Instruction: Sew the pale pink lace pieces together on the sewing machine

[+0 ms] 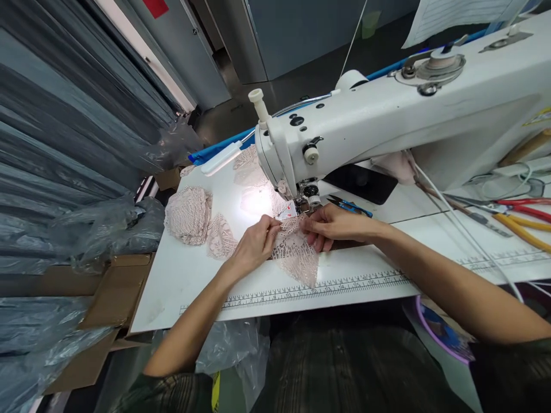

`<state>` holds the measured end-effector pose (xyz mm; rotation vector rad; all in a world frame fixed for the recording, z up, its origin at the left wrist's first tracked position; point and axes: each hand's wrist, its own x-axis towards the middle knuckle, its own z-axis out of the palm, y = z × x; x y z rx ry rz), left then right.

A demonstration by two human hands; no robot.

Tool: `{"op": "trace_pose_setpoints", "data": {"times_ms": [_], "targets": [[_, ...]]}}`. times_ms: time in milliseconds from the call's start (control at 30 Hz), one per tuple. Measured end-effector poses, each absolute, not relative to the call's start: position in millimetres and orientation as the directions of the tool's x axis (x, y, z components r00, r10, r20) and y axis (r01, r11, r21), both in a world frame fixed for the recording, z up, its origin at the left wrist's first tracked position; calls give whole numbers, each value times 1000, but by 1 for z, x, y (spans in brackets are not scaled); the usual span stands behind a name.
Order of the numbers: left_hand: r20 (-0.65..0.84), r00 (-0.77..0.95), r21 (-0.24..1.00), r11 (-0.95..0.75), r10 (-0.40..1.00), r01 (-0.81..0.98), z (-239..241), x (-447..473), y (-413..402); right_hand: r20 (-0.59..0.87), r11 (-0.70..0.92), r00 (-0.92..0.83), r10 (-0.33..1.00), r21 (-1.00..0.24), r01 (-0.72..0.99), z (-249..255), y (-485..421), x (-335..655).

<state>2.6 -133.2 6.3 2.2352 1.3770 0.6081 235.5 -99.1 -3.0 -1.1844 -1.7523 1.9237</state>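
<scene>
A pale pink piece of lace (297, 258) lies in front of the presser foot of a white sewing machine (340, 132). My left hand (257, 241) pinches its left edge, thumb and fingertips together. On the other side my right hand (329, 225) grips the lace's right edge close to the needle, fingers curled. More pink lace (252, 172) lies behind the foot under the lamp's glow. The needle tip itself is too small to make out. Blue-handled thread snips (350, 206) lie just behind my right hand.
A stack of lace pieces (188, 215) sits at the table's left, with a loose lace piece (221, 236) beside it. A black phone (361, 182) lies under the machine arm. Orange-handled scissors (523, 229) rest at right. A printed ruler (301, 293) runs along the front edge. Cardboard boxes (116, 292) stand left.
</scene>
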Motion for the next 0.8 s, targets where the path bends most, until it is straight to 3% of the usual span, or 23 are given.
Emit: {"op": "trace_pose_setpoints", "data": {"times_ms": [100,167,333,500,700,800], "targets": [[33,340,845,-208,940,493,17,15,-158,-250,-251,-755,605,-961,117,-1,-104,232],[-22,328,922,-108,944,372,24,21,-169,-164,-251,-816,555,-968,23,-1,-108,229],[-25,144,967,-12,989,255,39,8,-170,-155,-336,-869,469,-942,-14,-8,-107,225],[-73,21,992,70,997,101,50,-4,-159,-255,-363,-759,600,-932,26,-12,-103,224],[-183,174,982,170,968,87,42,9,-168,15,-73,-857,516,-995,-61,-2,-113,218],[-176,190,973,142,966,182,36,7,-171,3,-1,-876,482,-1000,-3,-2,-116,216]]}}
